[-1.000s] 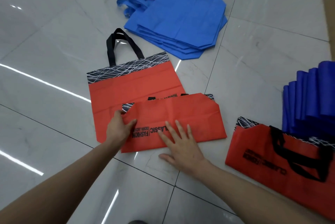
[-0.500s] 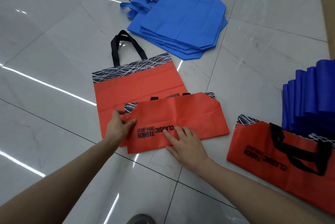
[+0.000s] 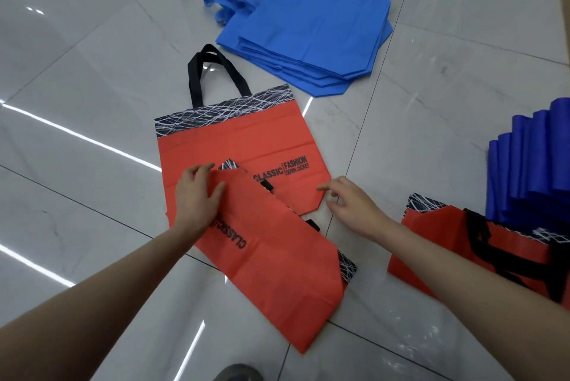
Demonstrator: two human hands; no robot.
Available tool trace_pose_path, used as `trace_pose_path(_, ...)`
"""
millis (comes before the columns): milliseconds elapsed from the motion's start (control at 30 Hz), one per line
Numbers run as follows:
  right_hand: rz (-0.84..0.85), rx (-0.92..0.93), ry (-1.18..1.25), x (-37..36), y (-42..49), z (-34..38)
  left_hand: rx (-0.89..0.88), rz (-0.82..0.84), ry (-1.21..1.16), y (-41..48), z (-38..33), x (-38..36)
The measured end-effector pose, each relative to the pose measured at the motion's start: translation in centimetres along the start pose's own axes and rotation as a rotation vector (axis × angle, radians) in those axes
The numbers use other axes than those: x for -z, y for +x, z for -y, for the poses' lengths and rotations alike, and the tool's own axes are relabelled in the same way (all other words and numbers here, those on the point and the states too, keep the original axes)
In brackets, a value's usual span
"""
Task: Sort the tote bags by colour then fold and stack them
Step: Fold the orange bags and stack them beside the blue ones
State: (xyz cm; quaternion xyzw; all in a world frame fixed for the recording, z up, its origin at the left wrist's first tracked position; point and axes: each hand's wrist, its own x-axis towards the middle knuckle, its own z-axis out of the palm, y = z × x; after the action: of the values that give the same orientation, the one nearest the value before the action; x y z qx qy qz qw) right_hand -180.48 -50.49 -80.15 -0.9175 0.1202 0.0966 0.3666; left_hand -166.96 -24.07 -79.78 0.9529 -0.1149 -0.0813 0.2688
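Head view is showing my left hand (image 3: 197,195) pinching the top corner of the folded red tote bag (image 3: 277,257), which is lying slanted over the lower part of the flat red tote bag (image 3: 240,146) on the tile floor (image 3: 92,72). My right hand (image 3: 351,205) is hovering open, holding nothing, near the flat bag's lower right corner. Light blue bags (image 3: 314,29) are lying stacked farther away; more red bags (image 3: 447,242) and dark blue bags (image 3: 536,161) are lying at right.

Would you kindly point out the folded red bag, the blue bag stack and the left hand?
folded red bag (image 3: 277,263): head view, its middle panel.
blue bag stack (image 3: 317,20): head view, top bag's centre.
left hand (image 3: 197,192): head view, its back.
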Motion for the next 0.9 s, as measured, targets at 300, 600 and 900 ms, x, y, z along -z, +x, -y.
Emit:
trace_pose_path(300,0.312,0.202,-0.186,-0.8,-1.7,0.2,-0.147,0.079,-0.074,-0.7,-1.0,0.8)
trace_pose_path(600,0.153,0.359,-0.379,-2.7,-3.8,0.1,-0.132,0.222,-0.156,-3.5,1.7,1.6)
trace_pose_path(900,0.166,-0.211,-0.103,-2.6,-3.4,2.3,0.004,0.309,0.012,-3.1,2.9,0.5)
